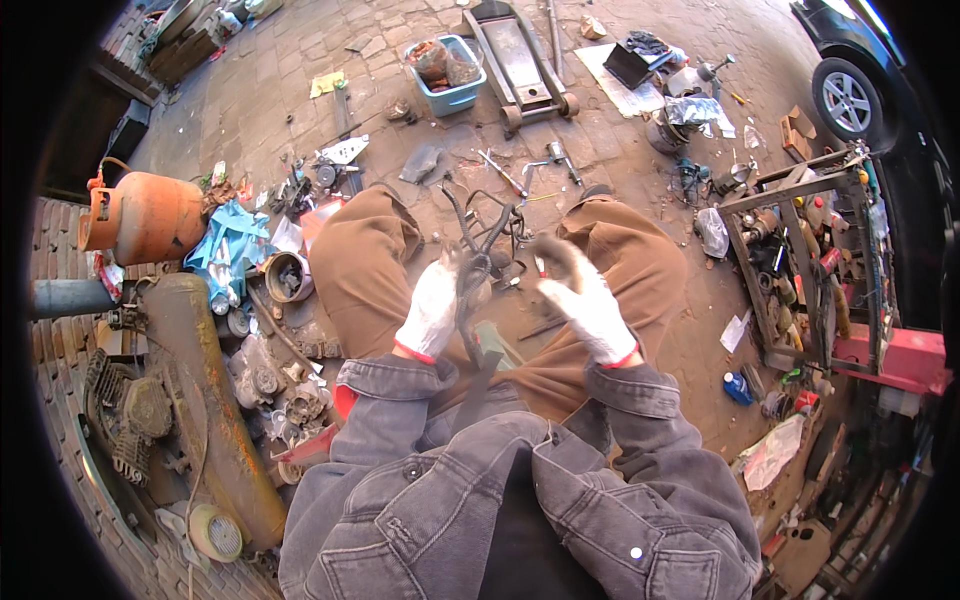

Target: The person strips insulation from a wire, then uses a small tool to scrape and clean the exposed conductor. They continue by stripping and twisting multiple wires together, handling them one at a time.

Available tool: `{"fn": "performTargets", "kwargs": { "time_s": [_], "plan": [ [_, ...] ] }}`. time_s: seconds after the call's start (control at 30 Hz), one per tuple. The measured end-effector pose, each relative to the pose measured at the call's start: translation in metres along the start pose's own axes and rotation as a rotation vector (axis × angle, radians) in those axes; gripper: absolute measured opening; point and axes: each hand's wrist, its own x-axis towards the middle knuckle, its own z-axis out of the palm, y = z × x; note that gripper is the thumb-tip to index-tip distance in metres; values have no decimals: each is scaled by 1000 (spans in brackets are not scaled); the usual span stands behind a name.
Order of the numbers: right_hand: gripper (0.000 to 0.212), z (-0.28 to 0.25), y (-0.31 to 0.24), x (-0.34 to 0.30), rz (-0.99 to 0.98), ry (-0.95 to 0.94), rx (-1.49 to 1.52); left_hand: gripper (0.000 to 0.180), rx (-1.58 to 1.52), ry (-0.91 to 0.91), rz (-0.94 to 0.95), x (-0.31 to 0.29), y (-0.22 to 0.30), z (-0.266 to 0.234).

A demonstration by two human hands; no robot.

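Note:
A dark wiring harness (484,262) with several loose, curling ends hangs between my knees, and a flat black strip runs from it down to my lap. My left hand (434,306), in a white work glove with dirty fingertips, is closed around the harness's left side. To the right of it, my right hand (582,300) wears a matching glove; its fingers are smeared by motion, and I cannot tell whether they grip anything. A small red-and-white piece (541,267) shows beside those fingers. Beyond the harness, a screwdriver (505,175) lies on the paving.
A floor jack (515,62) and a blue basket (457,98) stand ahead. An orange gas cylinder (160,218) and a rusty tank (205,400) are on the left. At right are a cluttered metal rack (790,195) and a parked car (880,60).

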Motion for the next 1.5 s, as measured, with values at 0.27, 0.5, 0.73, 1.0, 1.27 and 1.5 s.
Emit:
{"fn": "performTargets", "kwargs": {
  "time_s": [0.27,0.5,0.73,1.0,1.27,1.5],
  "plan": [
    [29,27,10,20,59,-96,-228,28,128,-168,-75,-30,32,-1],
    [15,10,-10,-3,135,119,197,29,-13,-190,-148,-34,34,18],
    [13,-1,-35,-20,3,177,2,47,861,-52,367,-22,5,14],
    [10,21,-62,-31,-35,64,-107,21,1320,45,735,-14,-16,37],
    [29,8,-68,-29,94,140,109,8,1609,-5,711,5,-23,44],
    [45,-36,-127,-46,-49,216,191,8,1790,-31,679,17,-48,26]
  ]
}}
